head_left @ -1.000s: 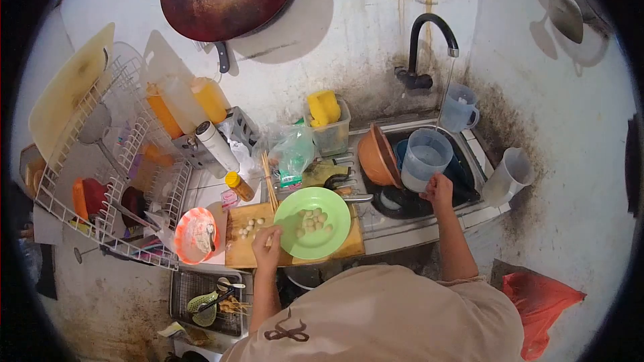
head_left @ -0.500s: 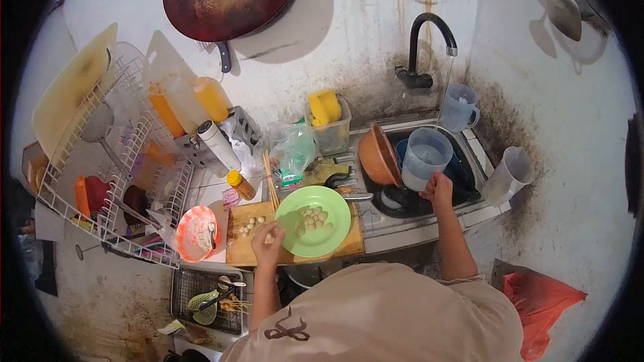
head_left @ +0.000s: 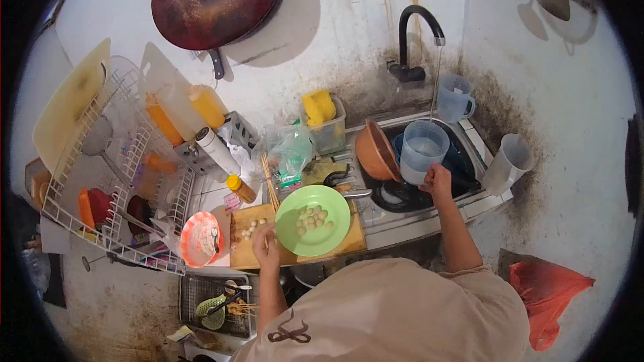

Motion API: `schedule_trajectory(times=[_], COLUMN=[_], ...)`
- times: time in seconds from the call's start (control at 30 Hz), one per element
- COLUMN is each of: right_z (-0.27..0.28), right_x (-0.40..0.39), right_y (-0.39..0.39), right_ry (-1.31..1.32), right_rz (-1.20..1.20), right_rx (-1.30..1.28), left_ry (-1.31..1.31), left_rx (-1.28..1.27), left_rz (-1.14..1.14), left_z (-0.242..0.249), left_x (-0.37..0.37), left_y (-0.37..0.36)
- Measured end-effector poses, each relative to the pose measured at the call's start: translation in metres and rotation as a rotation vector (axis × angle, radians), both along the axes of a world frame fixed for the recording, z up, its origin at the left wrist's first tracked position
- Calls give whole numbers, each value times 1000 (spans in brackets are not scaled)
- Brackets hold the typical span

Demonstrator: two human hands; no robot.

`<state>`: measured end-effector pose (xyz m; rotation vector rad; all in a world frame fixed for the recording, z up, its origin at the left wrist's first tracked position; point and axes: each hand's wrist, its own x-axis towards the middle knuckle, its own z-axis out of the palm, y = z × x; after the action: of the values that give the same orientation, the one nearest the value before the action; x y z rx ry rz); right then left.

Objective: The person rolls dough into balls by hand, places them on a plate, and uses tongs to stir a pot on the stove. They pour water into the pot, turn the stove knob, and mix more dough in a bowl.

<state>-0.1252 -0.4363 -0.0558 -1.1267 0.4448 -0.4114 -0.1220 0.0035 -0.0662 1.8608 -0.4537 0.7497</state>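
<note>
My right hand (head_left: 437, 184) is closed at the near side of a clear plastic jug (head_left: 417, 169), which it holds over the sink. A thin stream of water runs from the black faucet (head_left: 406, 47) down to the jug's far rim. Water shows inside the jug. My left hand (head_left: 265, 245) is over the wooden cutting board (head_left: 243, 255), by the left rim of a green plate (head_left: 287, 236). Its fingers look loosely apart. Several small pale balls (head_left: 312, 220) lie on the plate, and more small balls (head_left: 253, 228) are on the board beside my left fingers.
A brown bowl (head_left: 376, 151) leans in the sink (head_left: 463, 196). Two more plastic jugs, one behind (head_left: 455, 97) and one right (head_left: 510, 164), flank it. Skewers (head_left: 270, 177), a spice bottle (head_left: 240, 188) and a red-white bowl (head_left: 200, 245) stand left, near the dish rack (head_left: 111, 251).
The view has shifted slightly. My left hand has moved down and left from the plate's rim, its fingers loosening. My right hand stays on the jug, which now tilts differently under the stream.
</note>
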Motion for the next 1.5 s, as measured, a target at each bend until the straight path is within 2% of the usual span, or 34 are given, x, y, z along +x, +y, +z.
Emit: schedule_trajectory(times=[0.07, 0.27, 0.53, 0.7, 0.9, 0.97, 1.07, 1.2, 1.27, 1.33, 1.43, 1.5], right_z=[-4, 5, 14, 30, 91, 105, 121, 132, 125, 136, 146, 154], right_x=[3, 1, 3, -9, -32, -34, -36, -36, -25, -28, -35, -43], right_y=[-3, -3, -3, -11, 3, 10, 26, 34, 26, 44, 63, 78], right_ry=[6, 19, 15, -26, -69, -85, -64, -111, -96, -84, -156, -184], right_rz=[9, -10, -104, 41, 211, 263, 264, 476, 616, 553, 757, 840], right_rx=[4, 62, 22, -47, 4, 29, 0, 12, 122, 27, 39, 12], left_ry=[-29, -105, -31, 36, 99, 166, 224, 296, 339, 333, 377, 432], left_rx=[83, 110, 28, 37, 82, 21, -59, -29, 33, 4, 4, -144], left_rz=[59, 60, 62, 140, 289, 316, 341, 415, 455, 549, 625, 698], left_z=[3, 23, 29, 38, 46, 44, 36, 24, 18, 15, 14, 18], left_x=[-2, -12, -27, -50, -87, -103, -135, -195, -226, -254, -293, -311], left_y=[-1, -15, -11, -4, -2, -1, -1, 1, 4, 0, 0, -2])
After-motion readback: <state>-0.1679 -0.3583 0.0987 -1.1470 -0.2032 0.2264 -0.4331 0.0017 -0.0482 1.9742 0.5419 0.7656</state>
